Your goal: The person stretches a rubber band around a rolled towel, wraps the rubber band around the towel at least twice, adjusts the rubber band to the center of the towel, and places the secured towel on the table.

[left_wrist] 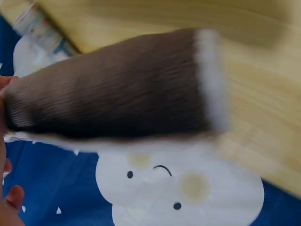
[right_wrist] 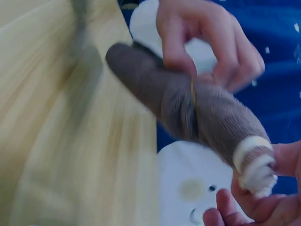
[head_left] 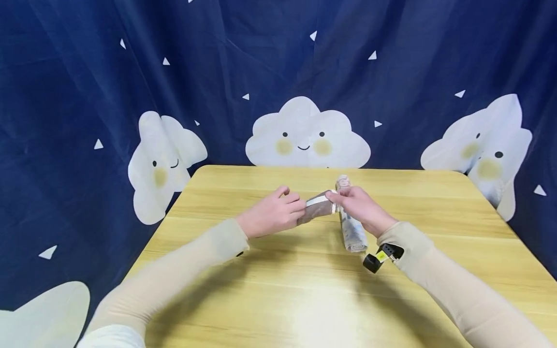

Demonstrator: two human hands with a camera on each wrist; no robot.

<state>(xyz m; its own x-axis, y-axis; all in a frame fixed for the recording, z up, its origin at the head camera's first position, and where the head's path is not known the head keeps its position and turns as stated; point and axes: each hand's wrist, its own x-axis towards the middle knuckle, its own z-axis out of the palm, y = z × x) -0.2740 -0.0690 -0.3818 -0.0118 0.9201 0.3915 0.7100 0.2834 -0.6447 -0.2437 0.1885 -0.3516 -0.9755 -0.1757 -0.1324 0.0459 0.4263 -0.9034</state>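
A brown rolled towel with white edging is held between both hands above the table. My left hand grips its left part with curled fingers. My right hand pinches the right end between thumb and fingers. In the right wrist view a thin yellowish band circles the middle of the brown roll, close by the left hand's fingertips, and white layers show at the end. The left wrist view has the brown cloth large and blurred, with fingers at the left edge.
A pale patterned towel roll lies on the wooden table, behind and below the right hand. A black device is worn at the right wrist. Beyond the table hangs a dark blue curtain with cloud prints.
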